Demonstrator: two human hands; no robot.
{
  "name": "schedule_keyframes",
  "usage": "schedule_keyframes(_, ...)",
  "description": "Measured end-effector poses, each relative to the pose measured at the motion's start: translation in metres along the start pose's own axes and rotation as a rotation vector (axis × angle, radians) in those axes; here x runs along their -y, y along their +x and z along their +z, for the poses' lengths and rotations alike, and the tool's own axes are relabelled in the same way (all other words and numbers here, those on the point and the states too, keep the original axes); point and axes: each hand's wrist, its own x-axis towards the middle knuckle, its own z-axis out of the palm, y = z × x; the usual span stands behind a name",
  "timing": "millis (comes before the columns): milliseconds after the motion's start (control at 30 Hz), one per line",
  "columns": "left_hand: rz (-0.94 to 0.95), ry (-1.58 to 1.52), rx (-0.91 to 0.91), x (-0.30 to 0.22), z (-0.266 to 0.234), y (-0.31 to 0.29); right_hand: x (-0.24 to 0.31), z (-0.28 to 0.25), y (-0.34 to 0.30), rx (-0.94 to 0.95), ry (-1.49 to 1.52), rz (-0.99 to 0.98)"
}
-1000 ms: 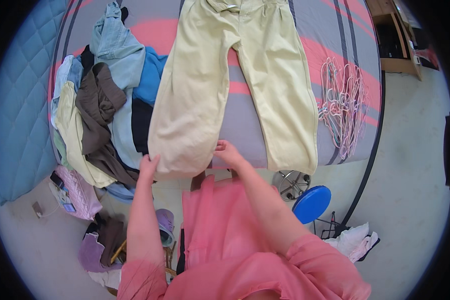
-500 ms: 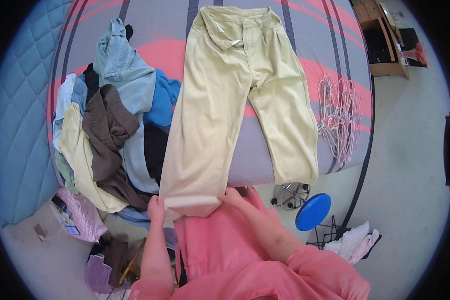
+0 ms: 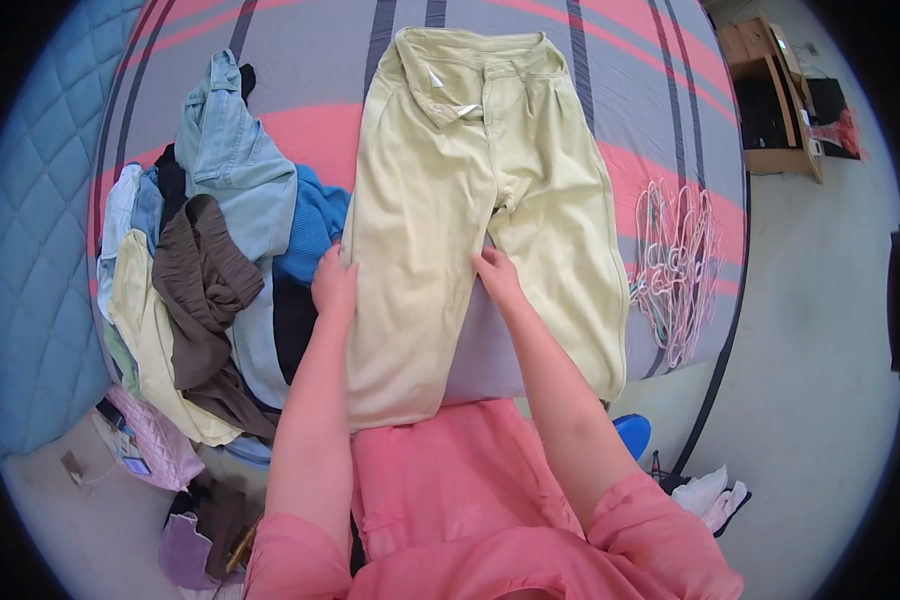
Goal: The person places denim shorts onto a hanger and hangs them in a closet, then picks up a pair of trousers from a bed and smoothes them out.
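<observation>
A pair of pale yellow-green trousers (image 3: 410, 200) lies spread on the bed, waistband at the far side and both legs pointing toward me. The fly is undone, with one front flap folded back so a white label shows. At about knee height, my left hand (image 3: 334, 284) grips the outer edge of the leg on the left. My right hand (image 3: 497, 274) pinches the same leg's inner seam, in the gap between the legs. That leg's hem hangs over the bed's near edge against my pink clothing (image 3: 450, 460).
Heaped garments lie on the left, including brown elastic-waist trousers (image 3: 205, 290), light blue jeans (image 3: 240, 150) and a blue knit piece (image 3: 315, 225). Tangled pink and white hangers (image 3: 675, 270) rest right of the trousers. A blue stool (image 3: 632, 436) stands past the bed's near edge.
Both hands have gone from the left leg's hem up to knee height, arms stretched farther forward. The hem, held raised before, now hangs down. The whole view has shifted slightly.
</observation>
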Motion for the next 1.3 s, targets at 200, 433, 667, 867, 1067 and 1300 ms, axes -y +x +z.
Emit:
schedule_keyframes(200, -0.373, -0.383, -0.022, 0.035, 0.014, 0.037, 0.010, 0.003, 0.034, -0.157, 0.188, 0.251)
schedule_keyframes(433, -0.371, -0.388, -0.054, 0.051, 0.017, 0.038, 0.012, 0.008, 0.023, -0.288, -0.200, 0.051)
schedule_keyframes(667, 0.231, 0.238, -0.056, -0.015, 0.000, 0.039, 0.004, 0.024, -0.012, -0.268, -0.321, -0.002)
schedule_keyframes(867, 0.070, 0.383, 0.186, -0.002, 0.027, 0.057, -0.007, 0.015, 0.002, -0.107, 0.409, 0.209)
schedule_keyframes(1067, 0.050, 0.177, 0.082, 0.010, -0.012, 0.067, -0.009, -0.003, 0.006, -0.057, 0.380, 0.206)
schedule_keyframes(1300, 0.039, 0.195, -0.107, 0.012, -0.018, 0.061, 0.002, 0.014, 0.008, -0.454, -0.075, -0.144)
